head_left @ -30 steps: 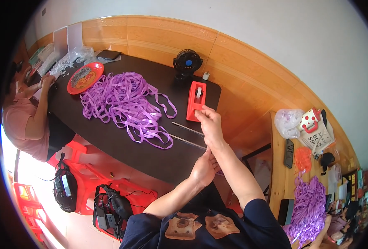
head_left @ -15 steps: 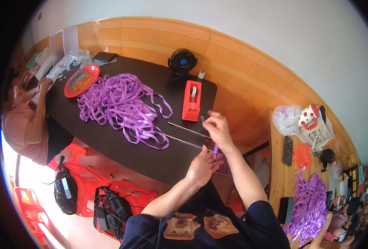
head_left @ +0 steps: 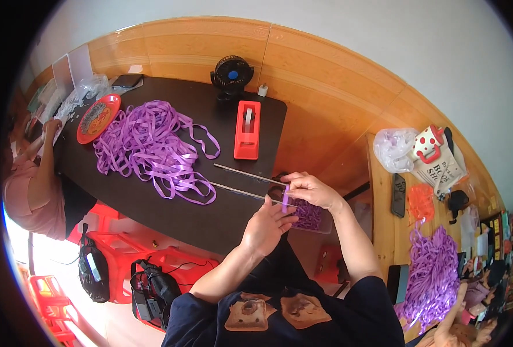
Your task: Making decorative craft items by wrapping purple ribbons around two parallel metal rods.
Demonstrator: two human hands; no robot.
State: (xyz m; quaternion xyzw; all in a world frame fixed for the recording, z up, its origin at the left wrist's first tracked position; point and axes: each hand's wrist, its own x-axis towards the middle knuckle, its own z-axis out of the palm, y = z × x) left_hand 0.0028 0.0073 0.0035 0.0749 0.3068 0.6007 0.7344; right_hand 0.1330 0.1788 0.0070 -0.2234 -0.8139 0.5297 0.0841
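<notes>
Two thin metal rods, the far rod (head_left: 242, 172) and the near rod (head_left: 238, 190), jut side by side past the dark table's right end. A short strip of purple ribbon (head_left: 286, 199) spans them near their right ends. My right hand (head_left: 316, 191) pinches at the strip's upper end, fingers closed. Below the near rod, my left hand (head_left: 262, 226) has its fingers stretched apart, the thumb close to the rod; whether it touches is unclear. A large heap of looped purple ribbon (head_left: 152, 144) lies left of the rods.
A red tape dispenser (head_left: 247, 130), black fan (head_left: 231, 75) and red plate (head_left: 98, 118) stand on the dark table (head_left: 210, 225). A bin of purple pieces (head_left: 320, 226) sits below. Another person (head_left: 34, 188) works at left; more ribbon (head_left: 433, 272) covers the wooden table at right.
My right hand has come down from above the rods to the purple strip and pinches there. My left hand stays below the near rod. The whole view has shifted slightly.
</notes>
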